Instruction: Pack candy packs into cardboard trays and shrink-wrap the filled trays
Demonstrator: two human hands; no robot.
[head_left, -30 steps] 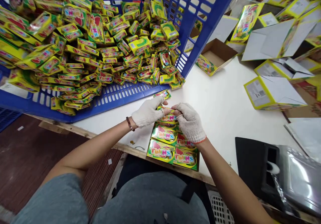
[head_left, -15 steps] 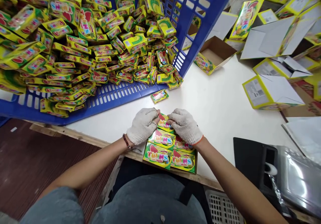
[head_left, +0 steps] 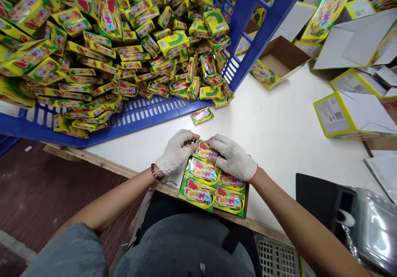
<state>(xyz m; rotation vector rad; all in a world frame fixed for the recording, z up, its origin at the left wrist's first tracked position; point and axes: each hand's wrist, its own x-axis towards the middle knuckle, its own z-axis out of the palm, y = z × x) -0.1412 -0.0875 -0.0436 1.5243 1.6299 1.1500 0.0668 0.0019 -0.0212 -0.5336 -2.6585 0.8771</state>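
A small yellow-green Twins candy box (head_left: 204,150) lies at the far end of an open carton (head_left: 246,200) at the table's front edge. My left hand (head_left: 176,153), in a white fingerless glove, grips its left side with thumb and fingers. From the right, my gloved right hand (head_left: 233,157) holds the same box, thumb across its near right corner. Nearer to me, several more Twins boxes (head_left: 198,192) lie flat in the carton, printed faces up. My right hand partly covers those at the right. One loose Twins box (head_left: 202,115) rests on the table beyond my hands.
A blue plastic basket (head_left: 155,122) heaped with Twins boxes stands at the back left. An open empty carton (head_left: 279,62) and several folded cartons (head_left: 353,115) lie to the right. A black case (head_left: 313,198) and clear plastic wrapping (head_left: 376,227) are at the front right.
The view has shifted slightly, so basket and cartons appear larger and further out. Both hands remain at the far candy box; my right thumb now shows lower across its corner.
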